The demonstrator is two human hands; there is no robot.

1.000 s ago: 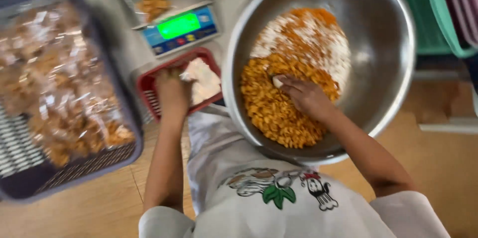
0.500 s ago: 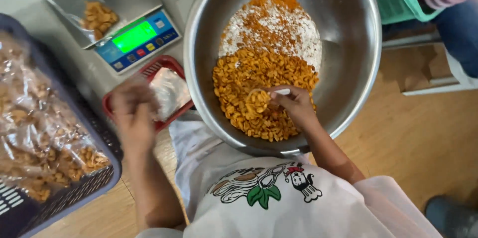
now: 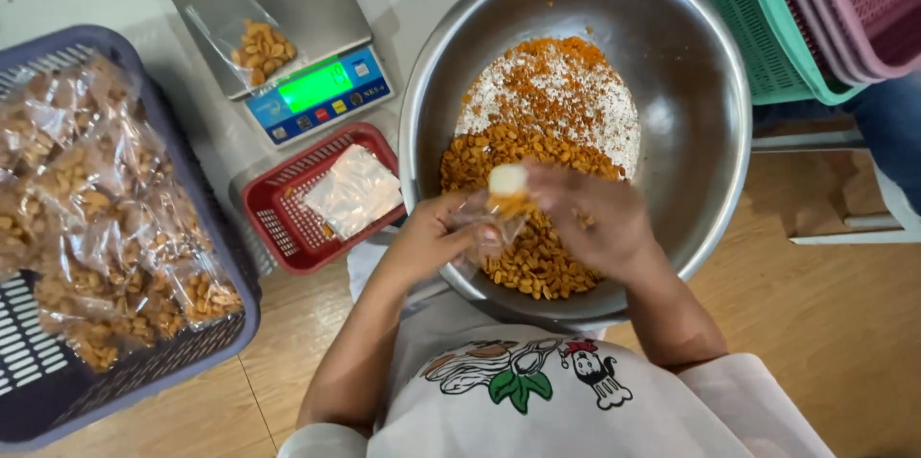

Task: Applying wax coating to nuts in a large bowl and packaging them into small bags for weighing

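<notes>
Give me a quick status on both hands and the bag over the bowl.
Left hand holds small clear bag open over steel bowl. Right hand, blurred, tips white scoop of snacks at the bag. Nothing between the hands.

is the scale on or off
On. The scale has its green display lit, and a clear bag of snacks lies on its steel platform.

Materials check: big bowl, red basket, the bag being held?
Bowl: looks like stainless steel, brushed grey with soft glare. Red basket: moulded plastic by its uniform slotted mesh. Small bag in the left hand: thin clear plastic film, probably; blurred.
</notes>
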